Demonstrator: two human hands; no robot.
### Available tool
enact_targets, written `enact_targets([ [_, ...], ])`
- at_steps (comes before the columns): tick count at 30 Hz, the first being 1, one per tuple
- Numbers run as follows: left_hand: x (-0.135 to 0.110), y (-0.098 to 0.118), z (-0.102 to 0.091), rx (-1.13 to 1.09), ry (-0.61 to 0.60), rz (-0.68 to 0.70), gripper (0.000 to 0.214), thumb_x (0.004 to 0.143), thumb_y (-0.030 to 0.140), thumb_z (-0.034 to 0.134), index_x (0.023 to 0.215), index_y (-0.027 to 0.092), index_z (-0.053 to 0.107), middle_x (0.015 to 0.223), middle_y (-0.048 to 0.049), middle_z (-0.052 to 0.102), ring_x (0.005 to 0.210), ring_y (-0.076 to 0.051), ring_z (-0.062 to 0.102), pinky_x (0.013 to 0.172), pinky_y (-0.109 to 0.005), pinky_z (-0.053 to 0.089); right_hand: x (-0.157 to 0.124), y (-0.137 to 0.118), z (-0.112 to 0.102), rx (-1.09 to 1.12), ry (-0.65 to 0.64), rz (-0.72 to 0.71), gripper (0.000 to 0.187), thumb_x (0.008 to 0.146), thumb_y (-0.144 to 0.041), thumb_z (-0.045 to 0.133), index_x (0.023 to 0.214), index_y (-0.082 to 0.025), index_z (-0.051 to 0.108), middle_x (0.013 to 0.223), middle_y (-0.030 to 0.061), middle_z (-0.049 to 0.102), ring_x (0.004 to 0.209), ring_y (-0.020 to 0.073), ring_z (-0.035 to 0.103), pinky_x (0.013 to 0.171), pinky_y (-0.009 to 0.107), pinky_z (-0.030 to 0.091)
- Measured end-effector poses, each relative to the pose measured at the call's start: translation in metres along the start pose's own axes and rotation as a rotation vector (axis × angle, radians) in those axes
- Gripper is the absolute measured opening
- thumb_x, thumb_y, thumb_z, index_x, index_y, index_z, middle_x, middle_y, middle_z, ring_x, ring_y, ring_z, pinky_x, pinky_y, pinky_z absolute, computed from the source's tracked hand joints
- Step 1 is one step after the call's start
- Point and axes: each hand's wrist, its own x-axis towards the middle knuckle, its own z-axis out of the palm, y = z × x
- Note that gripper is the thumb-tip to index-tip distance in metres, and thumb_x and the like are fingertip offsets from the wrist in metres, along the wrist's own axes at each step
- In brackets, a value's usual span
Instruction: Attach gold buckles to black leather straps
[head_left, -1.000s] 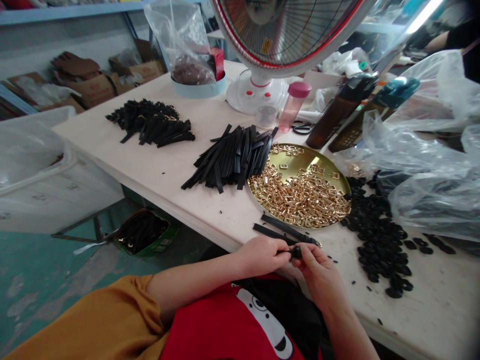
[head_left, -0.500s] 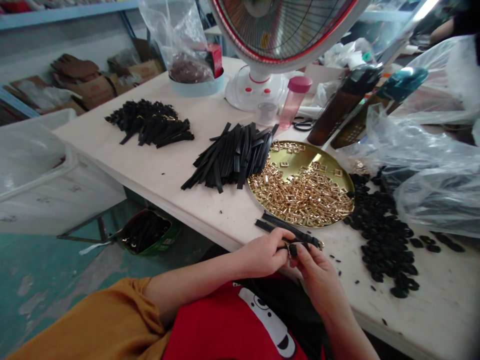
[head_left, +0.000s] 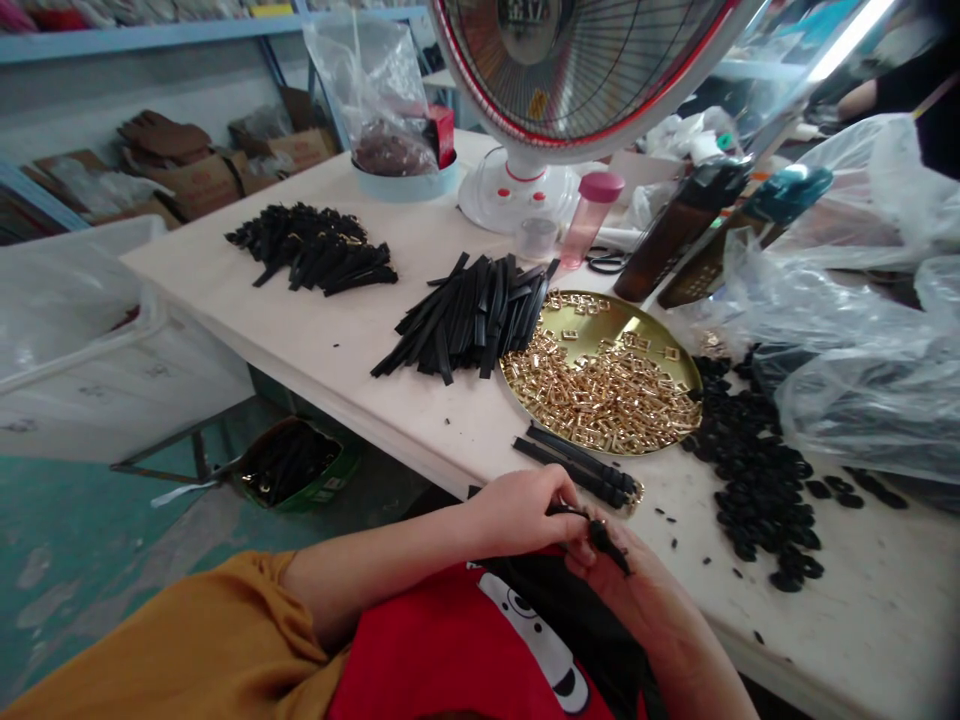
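Note:
Just off the table's front edge, my left hand (head_left: 525, 512) pinches a black strap (head_left: 609, 545), its fingers curled round it. My right hand (head_left: 637, 585) is closed on the same strap from the other side, and its fingertips are partly hidden. The strap's dark end pokes out over the right hand. Behind the hands lie finished-looking black straps (head_left: 574, 468) with gold buckles at their right ends. A gold plate (head_left: 600, 325) heaped with gold buckles (head_left: 600, 395) stands beyond them. Left of the plate is a pile of flat black strips (head_left: 472, 318).
Small black loops (head_left: 757, 490) are heaped right of the plate, beside plastic bags (head_left: 847, 370). A fan (head_left: 517, 190), a pink-lidded bottle (head_left: 590, 222), scissors (head_left: 606, 260) and brown bottles (head_left: 679, 235) stand behind. Another strap pile (head_left: 311, 245) lies far left. A person's arm (head_left: 859, 100) shows top right.
Both hands have turned and dropped slightly, and the black strap between them now shows more, its end over the right hand. The view has shifted a little.

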Motion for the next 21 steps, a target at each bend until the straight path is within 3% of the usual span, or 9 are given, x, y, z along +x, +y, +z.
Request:
enact_targets([
  [4, -0.001, -0.002, 0.001, 0.050, -0.001, 0.056, 0.023, 0.079, 0.038, 0.048, 0.089, 0.019, 0.057, 0.085, -0.0017, 0.063, 0.077, -0.015, 0.057, 0.063, -0.021, 0.039, -0.003, 0.002, 0.003, 0.006, 0.023, 0.031, 0.021, 0.070, -0.043, 0.062, 0.072, -0.022, 0.063, 0.057, -0.0024, 0.049, 0.051, 0.0118, 0.041, 0.051, 0.026, 0.040],
  [7, -0.001, -0.004, 0.002, 0.102, -0.034, 0.051, 0.026, 0.080, 0.039, 0.046, 0.089, 0.019, 0.059, 0.085, -0.0022, 0.064, 0.076, -0.015, 0.057, 0.062, -0.021, 0.039, -0.003, 0.002, 0.006, -0.021, 0.092, 0.029, 0.021, 0.063, -0.040, 0.070, 0.074, -0.022, 0.063, 0.066, -0.0007, 0.057, 0.058, 0.0133, 0.049, 0.057, 0.026, 0.043],
  [11, -0.004, -0.005, -0.001, 0.202, -0.126, -0.020, 0.025, 0.075, 0.037, 0.048, 0.083, 0.017, 0.059, 0.075, -0.0025, 0.063, 0.065, -0.015, 0.056, 0.053, -0.021, 0.036, -0.001, -0.001, 0.000, -0.020, 0.221, -0.078, 0.022, 0.068, -0.042, 0.066, 0.080, -0.024, 0.064, 0.074, -0.0007, 0.060, 0.065, 0.0139, 0.052, 0.064, 0.027, 0.045],
  [15, -0.005, -0.004, -0.002, 0.039, -0.223, -0.072, 0.026, 0.079, 0.036, 0.041, 0.088, 0.017, 0.057, 0.073, -0.0006, 0.062, 0.054, -0.011, 0.054, 0.049, -0.020, 0.037, 0.001, -0.005, -0.005, -0.311, 0.401, -0.265, 0.022, 0.073, -0.043, 0.061, 0.070, -0.022, 0.058, 0.064, -0.0030, 0.055, 0.061, 0.0117, 0.047, 0.059, 0.023, 0.041],
  [17, -0.001, -0.006, 0.001, -0.077, -0.234, -0.096, 0.031, 0.079, 0.040, 0.042, 0.096, 0.017, 0.053, 0.077, -0.0009, 0.062, 0.051, -0.010, 0.053, 0.049, -0.020, 0.038, 0.002, -0.004, -0.003, -0.428, 0.398, -0.269, 0.026, 0.074, -0.044, 0.060, 0.066, -0.021, 0.054, 0.062, -0.0030, 0.053, 0.060, 0.0116, 0.046, 0.057, 0.022, 0.040],
  [21, 0.008, -0.012, 0.009, -0.228, -0.229, -0.130, 0.030, 0.078, 0.038, 0.041, 0.096, 0.015, 0.051, 0.071, -0.0010, 0.061, 0.051, -0.010, 0.054, 0.047, -0.020, 0.041, 0.004, 0.001, 0.000, -0.393, 0.339, -0.186, 0.030, 0.072, -0.049, 0.058, 0.067, -0.021, 0.052, 0.057, -0.0033, 0.050, 0.053, 0.0123, 0.045, 0.049, 0.024, 0.038],
])
